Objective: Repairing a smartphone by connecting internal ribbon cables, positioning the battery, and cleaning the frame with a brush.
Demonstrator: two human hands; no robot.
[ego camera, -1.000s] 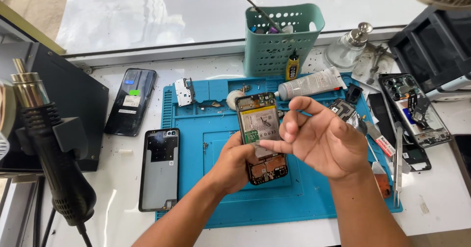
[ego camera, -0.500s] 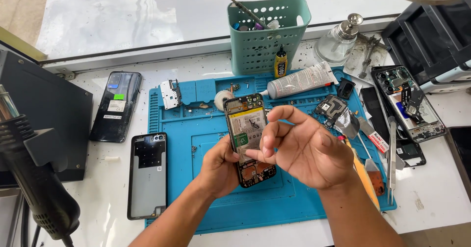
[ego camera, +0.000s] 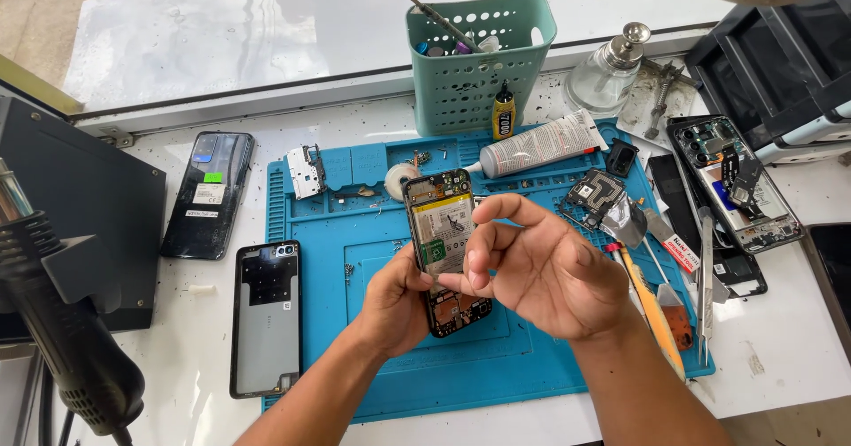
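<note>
White worktop [ego camera: 798,357] carries a blue mat [ego camera: 355,269] at centre. A black box [ego camera: 80,224] sits at the left edge, with a heat gun [ego camera: 62,340] in front of it. A green basket [ego camera: 479,65] of tools stands behind the mat. Left of the mat lie a dark phone [ego camera: 208,193] and a phone back cover [ego camera: 266,317]; an opened phone [ego camera: 736,184] lies at the right. A grey tube [ego camera: 536,144] rests on the mat's rear edge.

Left hand [ego camera: 394,309] grips the opened phone body [ego camera: 443,246] from its left side and underneath, holding it just above the mat centre, inner side up. Right hand [ego camera: 545,273] is curled, fingers [ego camera: 483,246] bent onto the phone body's right edge near the battery; whether they pinch a part cannot be told.
</note>
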